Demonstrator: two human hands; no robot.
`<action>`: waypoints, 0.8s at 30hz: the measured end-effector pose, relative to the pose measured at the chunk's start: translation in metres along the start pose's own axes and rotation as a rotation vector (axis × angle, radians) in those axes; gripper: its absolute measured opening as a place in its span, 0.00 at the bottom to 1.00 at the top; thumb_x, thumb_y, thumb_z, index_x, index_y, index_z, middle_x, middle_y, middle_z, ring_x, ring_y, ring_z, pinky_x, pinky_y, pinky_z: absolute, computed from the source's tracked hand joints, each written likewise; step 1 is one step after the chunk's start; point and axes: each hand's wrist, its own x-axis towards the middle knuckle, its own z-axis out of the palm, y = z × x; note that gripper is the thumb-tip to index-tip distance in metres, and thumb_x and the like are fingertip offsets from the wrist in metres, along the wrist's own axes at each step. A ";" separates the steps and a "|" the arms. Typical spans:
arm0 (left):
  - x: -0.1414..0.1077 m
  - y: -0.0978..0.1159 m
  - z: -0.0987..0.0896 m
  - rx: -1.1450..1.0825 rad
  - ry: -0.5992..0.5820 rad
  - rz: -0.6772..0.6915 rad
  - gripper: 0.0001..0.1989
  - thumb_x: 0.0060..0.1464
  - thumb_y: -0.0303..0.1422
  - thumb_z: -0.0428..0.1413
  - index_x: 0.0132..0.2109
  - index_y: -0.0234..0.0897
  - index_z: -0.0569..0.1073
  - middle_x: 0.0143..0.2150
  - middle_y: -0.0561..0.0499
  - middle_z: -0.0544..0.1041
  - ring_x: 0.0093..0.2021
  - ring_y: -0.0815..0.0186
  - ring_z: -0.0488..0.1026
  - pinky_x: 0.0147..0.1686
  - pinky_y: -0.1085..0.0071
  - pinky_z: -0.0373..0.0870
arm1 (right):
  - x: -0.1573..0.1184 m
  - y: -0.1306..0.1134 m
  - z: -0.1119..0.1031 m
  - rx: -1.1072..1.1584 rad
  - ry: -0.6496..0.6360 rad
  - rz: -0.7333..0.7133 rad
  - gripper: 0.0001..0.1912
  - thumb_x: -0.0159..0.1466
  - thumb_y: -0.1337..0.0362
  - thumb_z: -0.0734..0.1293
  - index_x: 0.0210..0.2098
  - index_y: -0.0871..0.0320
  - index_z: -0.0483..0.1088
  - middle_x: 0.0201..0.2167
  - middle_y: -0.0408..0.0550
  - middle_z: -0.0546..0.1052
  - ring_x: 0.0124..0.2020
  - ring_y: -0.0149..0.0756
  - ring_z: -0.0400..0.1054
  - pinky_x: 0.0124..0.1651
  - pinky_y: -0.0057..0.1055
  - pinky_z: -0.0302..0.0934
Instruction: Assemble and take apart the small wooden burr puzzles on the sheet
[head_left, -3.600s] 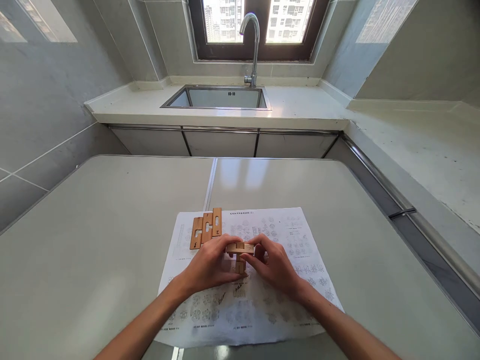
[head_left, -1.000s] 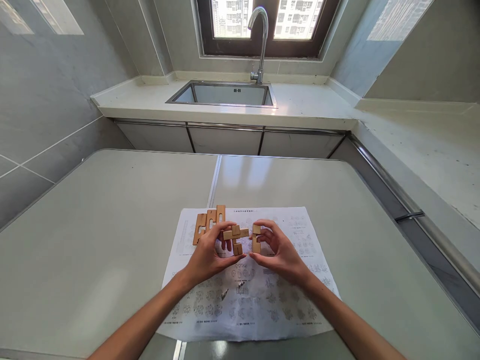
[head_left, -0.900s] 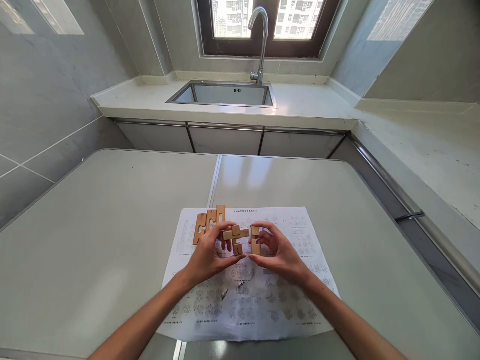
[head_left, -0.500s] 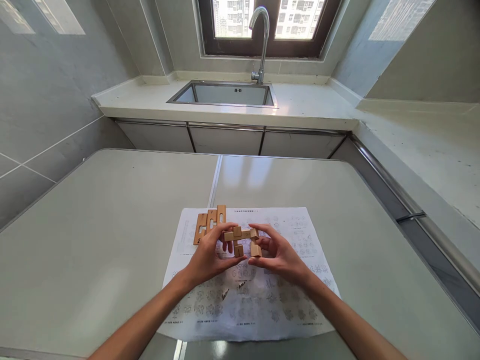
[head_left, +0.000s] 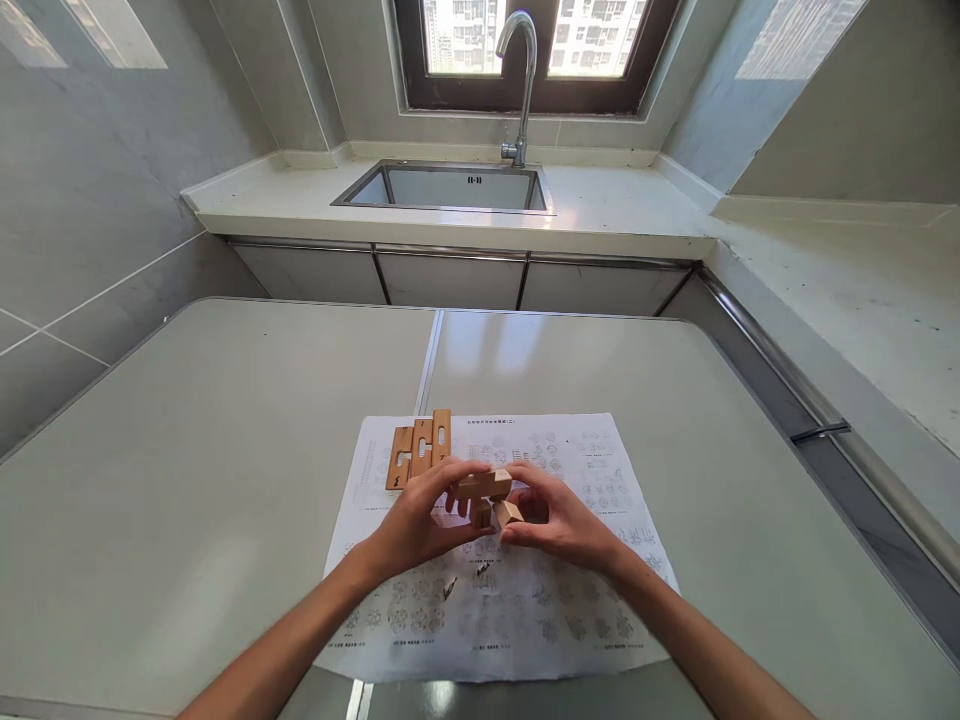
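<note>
Between my two hands I hold several wooden puzzle pieces, pale brown notched bars, above a printed sheet. My left hand grips them from the left, thumb below and fingers above. From the right, my right hand pinches them the same way, its thumb by a block that sits tilted at the bottom. My fingers hide parts of the pieces, so I cannot tell exactly how they join. Beyond my left hand, three flat wooden pieces with cut-out slots lie side by side on the sheet.
The large paper sheet, printed with small diagrams and torn in two spots, lies on a pale table with a seam down its middle. Behind it are a counter with a sink, a tap and a window.
The held pieces have turned and come closer together; the gap seen between them has closed. Both hands have moved slightly nearer to me. The flat pieces on the sheet stay put.
</note>
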 end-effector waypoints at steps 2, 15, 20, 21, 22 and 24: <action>0.000 0.000 0.000 -0.027 -0.041 0.046 0.29 0.59 0.35 0.69 0.64 0.47 0.70 0.51 0.47 0.80 0.43 0.63 0.79 0.41 0.67 0.78 | 0.000 -0.001 -0.001 -0.038 -0.019 0.012 0.31 0.58 0.41 0.79 0.52 0.53 0.76 0.46 0.46 0.71 0.33 0.32 0.67 0.34 0.29 0.66; 0.001 0.003 0.001 0.017 -0.062 0.125 0.31 0.56 0.34 0.70 0.65 0.51 0.72 0.53 0.47 0.77 0.46 0.61 0.80 0.44 0.65 0.80 | -0.003 -0.004 0.001 -0.032 0.004 0.044 0.29 0.57 0.41 0.79 0.51 0.50 0.80 0.44 0.46 0.71 0.36 0.35 0.69 0.33 0.30 0.67; 0.001 0.008 0.002 0.052 0.033 0.179 0.35 0.53 0.33 0.73 0.65 0.51 0.70 0.52 0.47 0.77 0.46 0.61 0.80 0.44 0.65 0.81 | -0.003 -0.006 0.010 0.150 0.035 0.084 0.29 0.56 0.41 0.80 0.48 0.51 0.79 0.42 0.44 0.69 0.32 0.31 0.66 0.30 0.28 0.62; 0.001 0.009 0.002 0.063 0.047 0.187 0.36 0.52 0.33 0.73 0.65 0.51 0.70 0.52 0.47 0.76 0.46 0.61 0.80 0.44 0.66 0.81 | -0.003 -0.007 0.012 0.180 0.039 0.097 0.29 0.56 0.42 0.80 0.49 0.51 0.79 0.42 0.44 0.69 0.31 0.31 0.66 0.30 0.28 0.61; 0.000 0.009 0.003 0.073 0.057 0.195 0.36 0.52 0.33 0.73 0.65 0.50 0.70 0.52 0.47 0.76 0.46 0.61 0.80 0.43 0.66 0.81 | -0.003 -0.007 0.013 0.209 0.041 0.109 0.29 0.56 0.42 0.80 0.50 0.51 0.78 0.42 0.44 0.69 0.31 0.31 0.66 0.29 0.27 0.61; 0.000 0.010 0.004 0.086 0.077 0.215 0.36 0.53 0.34 0.73 0.65 0.50 0.69 0.52 0.46 0.76 0.45 0.61 0.80 0.42 0.66 0.81 | -0.004 -0.008 0.015 0.259 0.036 0.124 0.31 0.57 0.42 0.80 0.52 0.52 0.77 0.41 0.45 0.71 0.31 0.31 0.66 0.29 0.27 0.59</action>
